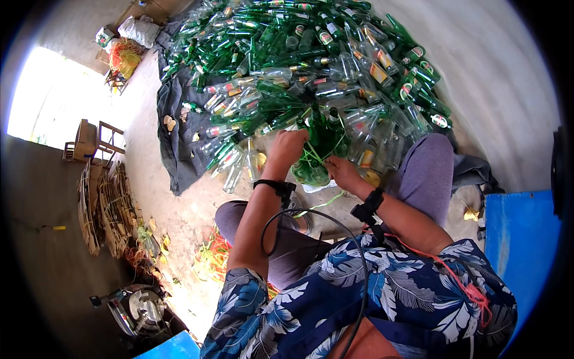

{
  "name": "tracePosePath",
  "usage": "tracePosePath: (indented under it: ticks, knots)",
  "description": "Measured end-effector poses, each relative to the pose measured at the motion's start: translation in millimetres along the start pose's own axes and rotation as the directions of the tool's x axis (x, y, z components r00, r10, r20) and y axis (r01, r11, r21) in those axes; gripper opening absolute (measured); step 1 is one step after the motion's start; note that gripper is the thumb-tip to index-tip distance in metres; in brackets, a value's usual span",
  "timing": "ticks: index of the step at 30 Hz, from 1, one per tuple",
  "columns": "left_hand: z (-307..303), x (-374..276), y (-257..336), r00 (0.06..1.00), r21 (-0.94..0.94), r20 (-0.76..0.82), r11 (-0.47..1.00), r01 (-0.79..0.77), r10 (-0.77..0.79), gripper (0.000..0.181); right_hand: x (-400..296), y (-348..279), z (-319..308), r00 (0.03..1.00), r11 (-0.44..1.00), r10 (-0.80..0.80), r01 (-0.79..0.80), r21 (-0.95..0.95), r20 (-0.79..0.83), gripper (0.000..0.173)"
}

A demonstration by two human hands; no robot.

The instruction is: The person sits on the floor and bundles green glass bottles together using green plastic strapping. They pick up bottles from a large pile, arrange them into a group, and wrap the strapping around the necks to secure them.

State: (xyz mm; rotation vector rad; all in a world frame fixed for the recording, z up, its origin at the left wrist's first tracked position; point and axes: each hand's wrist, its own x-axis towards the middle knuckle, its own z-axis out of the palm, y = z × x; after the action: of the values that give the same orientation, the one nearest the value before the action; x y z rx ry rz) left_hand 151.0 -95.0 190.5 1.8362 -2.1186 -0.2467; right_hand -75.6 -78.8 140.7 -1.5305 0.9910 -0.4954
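Observation:
In front of me a cluster of green glass bottles (317, 120) stands upright, necks pointing up. Light-green plastic twine (315, 151) runs around and across the bundle. My left hand (290, 144), at the bundle's left side, pinches one run of the twine. On the near right, my right hand (344, 173) grips another part of it between thumb and fingers. A loose tail of twine (323, 204) trails below the bundle towards my leg. The bundle's lower part is partly hidden by the hands and twine, and something white (316, 187) shows beneath it.
A large heap of green and clear bottles (278, 49) spreads on a dark sheet (177, 134) beyond the bundle. Tied flattened cardboard (107, 206) leans along the left wall, near a chop saw (145, 309). Orange and yellow twine (213, 258) lies left of my knee; a blue panel (515, 242) stands right.

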Motion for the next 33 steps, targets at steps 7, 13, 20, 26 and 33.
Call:
tracePosePath:
  ticks: [7,13,20,26,33]
  knots:
    - [5,7,-7,0.997,-0.066,0.066,0.997,0.044,-0.039,0.011,0,4,3,0.977,0.965,-0.194,0.174,-0.198,-0.084,0.022]
    - [6,10,-4,0.99,-0.009,0.115,0.997,0.08,-0.078,0.012,3,5,1,0.969,0.934,-0.232,0.198,-0.298,-0.081,0.023]
    - [5,11,-1,0.986,0.04,0.129,0.994,0.1,-0.104,0.011,3,-2,-4,0.981,0.906,-0.189,0.157,-0.393,-0.042,0.026]
    - [14,4,-18,0.988,0.033,0.145,0.998,0.052,-0.056,0.017,-2,-13,-11,0.99,0.884,-0.125,0.141,-0.445,0.065,0.026]
    - [-6,-5,22,0.993,0.042,0.104,0.997,-0.061,0.056,0.038,1,-2,-22,0.989,0.898,-0.133,0.148,-0.415,0.063,0.026]
